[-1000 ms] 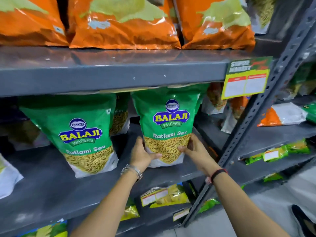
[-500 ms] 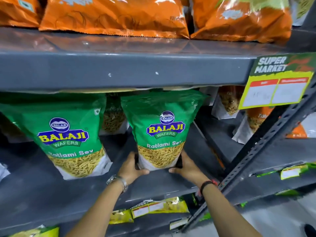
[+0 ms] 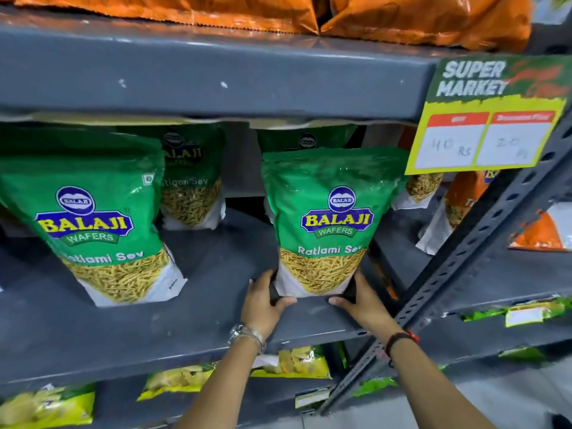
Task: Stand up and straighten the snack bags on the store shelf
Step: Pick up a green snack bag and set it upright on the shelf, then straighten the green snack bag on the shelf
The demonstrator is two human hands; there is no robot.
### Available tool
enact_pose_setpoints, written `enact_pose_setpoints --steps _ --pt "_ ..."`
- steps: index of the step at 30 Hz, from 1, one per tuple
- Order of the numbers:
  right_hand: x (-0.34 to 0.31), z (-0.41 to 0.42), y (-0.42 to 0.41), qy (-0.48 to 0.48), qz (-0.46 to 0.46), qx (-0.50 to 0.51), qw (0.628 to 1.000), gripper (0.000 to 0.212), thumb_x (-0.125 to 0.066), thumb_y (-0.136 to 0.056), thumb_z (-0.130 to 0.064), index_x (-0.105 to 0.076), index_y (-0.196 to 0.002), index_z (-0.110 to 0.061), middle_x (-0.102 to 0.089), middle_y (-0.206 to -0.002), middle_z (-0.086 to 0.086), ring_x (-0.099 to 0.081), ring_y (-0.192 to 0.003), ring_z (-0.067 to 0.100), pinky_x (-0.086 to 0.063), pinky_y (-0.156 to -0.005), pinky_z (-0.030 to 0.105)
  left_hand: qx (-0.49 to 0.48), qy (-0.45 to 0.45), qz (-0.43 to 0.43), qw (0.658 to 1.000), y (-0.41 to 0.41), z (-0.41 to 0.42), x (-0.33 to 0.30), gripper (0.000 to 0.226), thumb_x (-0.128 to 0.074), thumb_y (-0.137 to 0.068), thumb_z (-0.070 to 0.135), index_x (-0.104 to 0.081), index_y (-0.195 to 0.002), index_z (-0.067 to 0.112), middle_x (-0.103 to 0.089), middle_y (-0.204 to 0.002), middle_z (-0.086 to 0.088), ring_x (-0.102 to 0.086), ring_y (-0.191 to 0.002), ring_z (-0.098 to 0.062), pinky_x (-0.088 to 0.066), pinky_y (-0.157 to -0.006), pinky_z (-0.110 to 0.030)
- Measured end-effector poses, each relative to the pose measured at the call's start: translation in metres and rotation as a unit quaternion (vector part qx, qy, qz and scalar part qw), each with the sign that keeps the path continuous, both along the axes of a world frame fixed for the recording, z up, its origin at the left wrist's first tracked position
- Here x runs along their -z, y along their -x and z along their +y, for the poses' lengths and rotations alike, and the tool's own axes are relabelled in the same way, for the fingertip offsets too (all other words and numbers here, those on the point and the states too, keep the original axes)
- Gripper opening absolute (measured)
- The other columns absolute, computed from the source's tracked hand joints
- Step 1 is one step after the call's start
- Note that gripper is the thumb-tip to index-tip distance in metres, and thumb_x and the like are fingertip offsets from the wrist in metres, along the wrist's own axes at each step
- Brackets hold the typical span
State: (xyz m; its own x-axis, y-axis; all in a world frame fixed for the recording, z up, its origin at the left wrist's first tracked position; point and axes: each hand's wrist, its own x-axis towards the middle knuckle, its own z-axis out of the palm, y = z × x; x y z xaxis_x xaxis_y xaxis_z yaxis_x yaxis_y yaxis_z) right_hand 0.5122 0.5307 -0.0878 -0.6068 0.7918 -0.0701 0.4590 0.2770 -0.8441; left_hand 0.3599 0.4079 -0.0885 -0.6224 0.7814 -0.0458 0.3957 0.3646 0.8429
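A green Balaji Ratlami Sev bag (image 3: 328, 218) stands upright on the grey middle shelf (image 3: 216, 308), right of centre. My left hand (image 3: 263, 300) cups its lower left corner and my right hand (image 3: 359, 300) cups its lower right corner, thumbs in front of the base. Another green bag (image 3: 93, 224) of the same kind leans at the left of the shelf. Two more green bags stand further back: one (image 3: 190, 181) between the front pair, one (image 3: 306, 139) right behind the held bag, mostly hidden.
Orange snack bags (image 3: 418, 17) line the shelf above. A yellow and green price tag (image 3: 489, 119) hangs at the upper right. A perforated grey upright (image 3: 483, 249) slants past my right wrist. Yellow bags (image 3: 291, 363) lie on the shelf below; orange bags (image 3: 538, 233) fill the neighbouring bay.
The view has come closer and tilted down. My hands slid from the bag's front to its lower corners, and the bag now stands further back and more upright.
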Motion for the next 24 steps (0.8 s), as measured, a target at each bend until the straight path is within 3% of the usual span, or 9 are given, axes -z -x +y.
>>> enact_pose_setpoints --steps 4,9,14,22,24 --pt "0.0058 0.0039 0.0027 -0.016 -0.015 0.031 0.999 0.072 -0.071 -0.074 -0.015 -0.031 -0.133 -0.016 -0.04 -0.141 0.013 -0.034 -0.131 0.029 -0.032 -0.106 0.042 0.003 0.012 0.036 0.999 0.0032 0.0013 0.006 0.054 -0.073 -0.069 0.021 -0.049 -0.115 0.006 -0.057 -0.123 -0.017 -0.045 -0.117 -0.037 -0.038 -0.095 -0.039" --pt "0.0092 0.0025 0.002 -0.024 -0.008 0.046 0.999 0.071 -0.069 -0.075 -0.015 -0.029 -0.134 -0.018 -0.042 -0.14 0.012 -0.034 -0.131 0.029 -0.032 -0.105 0.042 -0.024 0.017 0.068 0.997 -0.0013 0.0055 0.0097 0.044 -0.072 -0.07 0.022 -0.054 -0.106 0.003 -0.063 -0.111 -0.021 -0.048 -0.11 -0.042 -0.033 -0.105 -0.045" --pt "0.0091 0.0026 0.0026 -0.023 -0.015 0.049 0.998 0.071 -0.068 -0.077 -0.014 -0.028 -0.135 -0.018 -0.04 -0.141 0.013 -0.032 -0.132 0.029 -0.031 -0.105 0.041 -0.033 0.025 0.089 0.995 -0.0041 0.0056 0.0055 0.044 -0.071 -0.071 0.023 -0.053 -0.108 0.005 -0.063 -0.113 -0.021 -0.048 -0.111 -0.04 -0.037 -0.101 -0.048" --pt "0.0078 0.0015 -0.0007 -0.017 -0.021 0.058 0.998 0.069 -0.069 -0.075 -0.013 -0.031 -0.132 -0.017 -0.042 -0.138 0.014 -0.033 -0.13 0.03 -0.032 -0.105 0.042 -0.027 0.026 0.101 0.994 -0.0046 0.0044 0.0055 0.044 -0.069 -0.073 0.024 -0.052 -0.11 0.008 -0.063 -0.116 -0.018 -0.048 -0.113 -0.038 -0.027 -0.111 -0.042" --pt "0.0073 0.001 -0.0021 -0.019 -0.02 0.057 0.998 0.068 -0.069 -0.074 -0.012 -0.031 -0.131 -0.016 -0.042 -0.138 0.013 -0.034 -0.129 0.03 -0.032 -0.105 0.041 -0.025 0.026 0.104 0.994 -0.0035 0.0051 0.0056 0.045 -0.07 -0.072 0.025 -0.052 -0.11 0.009 -0.063 -0.115 -0.017 -0.049 -0.112 -0.037 -0.033 -0.108 -0.044"
